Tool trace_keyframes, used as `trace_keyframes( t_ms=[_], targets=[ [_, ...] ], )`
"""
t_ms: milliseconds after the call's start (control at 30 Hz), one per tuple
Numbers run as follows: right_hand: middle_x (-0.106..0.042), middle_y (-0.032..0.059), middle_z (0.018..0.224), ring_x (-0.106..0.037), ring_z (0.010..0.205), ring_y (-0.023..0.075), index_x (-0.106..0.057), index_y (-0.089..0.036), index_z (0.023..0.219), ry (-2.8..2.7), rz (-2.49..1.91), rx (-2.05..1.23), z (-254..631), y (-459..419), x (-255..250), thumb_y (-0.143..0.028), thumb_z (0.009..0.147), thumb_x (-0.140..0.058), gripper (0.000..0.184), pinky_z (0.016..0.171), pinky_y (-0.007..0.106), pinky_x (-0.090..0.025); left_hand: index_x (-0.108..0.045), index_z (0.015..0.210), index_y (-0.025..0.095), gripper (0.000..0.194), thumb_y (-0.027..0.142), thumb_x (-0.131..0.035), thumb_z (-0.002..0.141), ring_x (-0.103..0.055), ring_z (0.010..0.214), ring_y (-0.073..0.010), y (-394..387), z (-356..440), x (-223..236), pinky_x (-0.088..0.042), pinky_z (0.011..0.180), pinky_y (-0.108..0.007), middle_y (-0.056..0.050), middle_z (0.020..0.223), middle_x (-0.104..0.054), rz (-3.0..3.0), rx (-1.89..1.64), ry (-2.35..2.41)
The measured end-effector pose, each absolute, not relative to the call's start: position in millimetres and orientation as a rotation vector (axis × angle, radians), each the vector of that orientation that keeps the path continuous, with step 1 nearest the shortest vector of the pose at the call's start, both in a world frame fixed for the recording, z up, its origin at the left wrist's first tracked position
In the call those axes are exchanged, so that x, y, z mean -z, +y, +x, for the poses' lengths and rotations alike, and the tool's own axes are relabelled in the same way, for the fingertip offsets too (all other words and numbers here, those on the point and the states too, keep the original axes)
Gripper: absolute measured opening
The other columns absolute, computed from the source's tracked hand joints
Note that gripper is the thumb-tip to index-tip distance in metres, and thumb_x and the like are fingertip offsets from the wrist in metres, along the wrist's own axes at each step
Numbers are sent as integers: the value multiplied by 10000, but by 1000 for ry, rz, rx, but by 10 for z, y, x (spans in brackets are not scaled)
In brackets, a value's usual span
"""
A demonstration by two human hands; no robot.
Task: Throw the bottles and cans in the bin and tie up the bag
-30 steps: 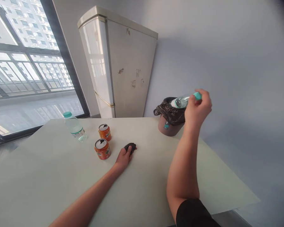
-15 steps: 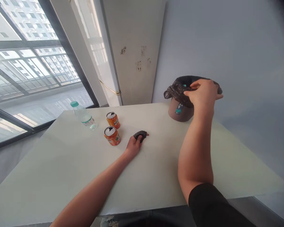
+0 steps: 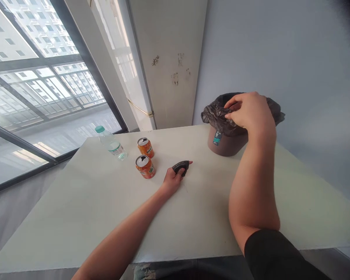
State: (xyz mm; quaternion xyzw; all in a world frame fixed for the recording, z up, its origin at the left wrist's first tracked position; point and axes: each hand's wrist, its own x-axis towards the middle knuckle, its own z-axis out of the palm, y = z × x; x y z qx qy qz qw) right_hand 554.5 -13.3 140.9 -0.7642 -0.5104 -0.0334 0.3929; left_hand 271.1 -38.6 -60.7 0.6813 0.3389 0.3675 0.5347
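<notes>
My left hand rests on the table with its fingers wrapped round a small black roll of garbage bags. At the far right of the table stands a brown trash bin with a dark label on its front. A black garbage bag lines it, and the crinkled edge folds over the rim. My right hand is at the bin's top, thumb and fingers pinching that bag at the rim; the palm side is partly hidden.
Two open orange soda cans stand left of my left hand, one behind the other. Farther left a clear plastic bottle with a green cap stands near the table's back edge. A wall and a white cabinet-like panel rise behind the table.
The bag's edge hangs out wider at the bin's right side. My right hand has shifted slightly along the rim, and the bin's label has turned a little leftward. My left hand still holds the roll.
</notes>
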Motion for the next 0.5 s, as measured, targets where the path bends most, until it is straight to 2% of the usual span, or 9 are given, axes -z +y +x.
trace_keyframes(
  t_ms=[167, 233, 300, 400, 500],
  targets=[
    [-740, -8, 843, -667, 764, 199, -806, -252, 866, -1467, -1908, -73, 5265, -223, -1543, -55, 715, -803, 248, 809, 410, -557, -739, 1360, 147, 592, 579, -536, 1009, -456, 674, -151, -390, 2696, 575, -432, 683, -273, -40, 775, -620, 1694, -865, 762],
    [-756, -14, 880, -671, 784, 201, -808, -272, 880, -1503, -1925, -66, 5219, -260, -1563, -53, 717, -826, 274, 808, 405, -549, -750, 1339, 140, 536, 510, -565, 998, -497, 720, -159, -382, 2704, 585, -455, 733, -275, -46, 793, -651, 1682, -869, 750],
    [-766, -4, 922, -682, 834, 217, -803, -279, 912, -1517, -1912, -33, 5183, -310, -1587, -126, 733, -856, 241, 818, 410, -553, -754, 1330, 137, 511, 473, -584, 985, -512, 734, -157, -374, 2717, 600, -465, 752, -272, -50, 816, -680, 1665, -857, 735],
    [-759, 28, 938, -691, 885, 242, -777, -265, 945, -1511, -1794, 133, 5081, -401, -1651, -257, 800, -826, 153, 891, 439, -567, -736, 1356, 136, 545, 501, -593, 977, -458, 663, -128, -370, 2740, 624, -444, 696, -257, -51, 854, -708, 1621, -842, 715],
    [-741, 25, 875, -689, 814, 224, -753, -259, 938, -1533, -1627, 291, 4843, -467, -1711, -247, 856, -745, 83, 935, 430, -566, -720, 1355, 91, 667, 616, -583, 966, -348, 560, -91, -377, 2762, 646, -370, 583, -248, -68, 857, -716, 1514, -824, 692]
  ],
)
